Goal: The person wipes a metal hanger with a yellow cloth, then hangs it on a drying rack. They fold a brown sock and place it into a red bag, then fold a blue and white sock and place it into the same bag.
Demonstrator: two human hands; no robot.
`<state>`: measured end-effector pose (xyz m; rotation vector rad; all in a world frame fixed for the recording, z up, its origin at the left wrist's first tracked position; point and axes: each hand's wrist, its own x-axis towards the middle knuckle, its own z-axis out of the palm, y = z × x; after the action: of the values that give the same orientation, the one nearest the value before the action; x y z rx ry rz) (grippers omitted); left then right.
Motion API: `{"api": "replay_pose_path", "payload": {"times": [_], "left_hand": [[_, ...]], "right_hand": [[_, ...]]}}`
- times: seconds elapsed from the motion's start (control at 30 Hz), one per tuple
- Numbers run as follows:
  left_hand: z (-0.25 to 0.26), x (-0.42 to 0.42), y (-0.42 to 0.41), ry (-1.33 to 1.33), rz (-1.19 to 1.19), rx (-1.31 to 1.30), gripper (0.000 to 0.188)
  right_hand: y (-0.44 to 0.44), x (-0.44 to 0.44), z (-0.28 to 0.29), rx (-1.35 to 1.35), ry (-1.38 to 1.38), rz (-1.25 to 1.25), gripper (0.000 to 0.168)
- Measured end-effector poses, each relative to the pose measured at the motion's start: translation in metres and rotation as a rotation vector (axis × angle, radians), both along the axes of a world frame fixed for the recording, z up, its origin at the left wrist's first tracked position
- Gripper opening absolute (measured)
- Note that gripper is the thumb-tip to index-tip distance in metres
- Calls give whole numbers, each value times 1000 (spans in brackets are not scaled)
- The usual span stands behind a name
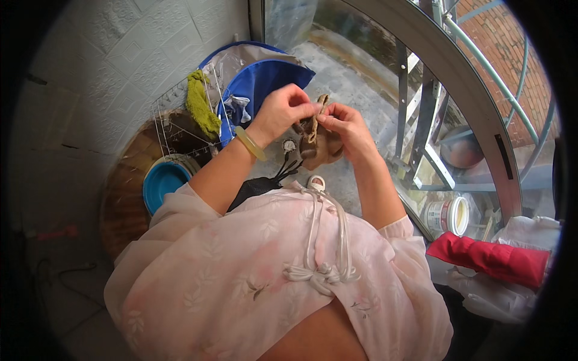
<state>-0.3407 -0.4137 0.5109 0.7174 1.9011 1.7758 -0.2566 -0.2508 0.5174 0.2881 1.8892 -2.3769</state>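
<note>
Both hands are raised in front of me at the upper middle of the head view. My left hand (289, 108), with a pale bangle (250, 143) on the wrist, pinches one side of the edge of a brown cloth item (320, 149). Opposite it, my right hand (345, 124) grips the same edge between thumb and fingers. The gathered edge stands up in a small loop between the fingertips, and the rest of the fabric hangs below. What kind of garment or cloth it is, I cannot tell. Black cords (286, 169) lie just below it.
Left of my hands are a wire rack with clips (169, 128), a green cloth (198, 104), a blue fabric item (266, 81) and a blue basin (162, 185). At right stand a glass door's frame (478, 108), a metal ladder (420, 117), a white bucket (445, 215) and a red cloth (492, 261).
</note>
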Motion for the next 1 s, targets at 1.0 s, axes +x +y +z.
{"api": "replay_pose_path", "payload": {"times": [1.0], "left_hand": [[-31,-14,-9,-501,-132,242,38]], "right_hand": [[20,-25,-50,133,10,-364,15]]}}
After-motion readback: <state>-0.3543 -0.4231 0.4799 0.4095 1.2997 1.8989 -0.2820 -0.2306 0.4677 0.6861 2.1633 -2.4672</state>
